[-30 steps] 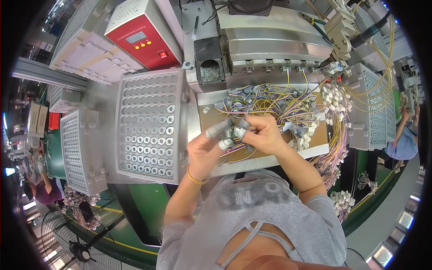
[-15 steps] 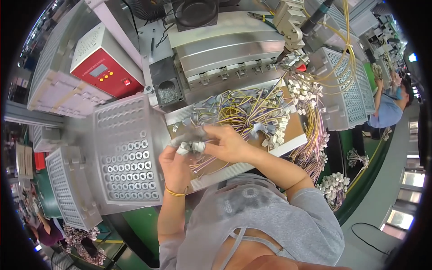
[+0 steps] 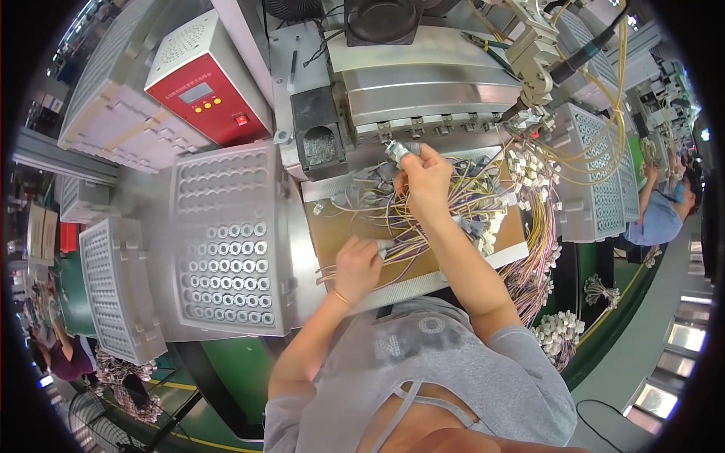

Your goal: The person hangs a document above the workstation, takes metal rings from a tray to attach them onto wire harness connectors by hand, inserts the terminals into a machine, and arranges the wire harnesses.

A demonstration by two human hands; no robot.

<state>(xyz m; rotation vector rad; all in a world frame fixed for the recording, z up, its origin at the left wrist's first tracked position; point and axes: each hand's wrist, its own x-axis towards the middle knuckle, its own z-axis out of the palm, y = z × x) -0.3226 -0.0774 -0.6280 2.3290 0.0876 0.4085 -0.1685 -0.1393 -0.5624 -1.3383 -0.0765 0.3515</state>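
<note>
Right hand [image 3: 426, 180] pinches a small grey part [image 3: 393, 149] between fingers; left hand [image 3: 358, 264] curls at wires [image 3: 416, 248], grip unclear.

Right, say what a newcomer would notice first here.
The red-fronted box at upper left jumps out first. Next comes the tangle of yellow and purple wires near centre, with the right hand near its far edge. Left of that, silvery rings sit in rows in a pale tray.
</note>
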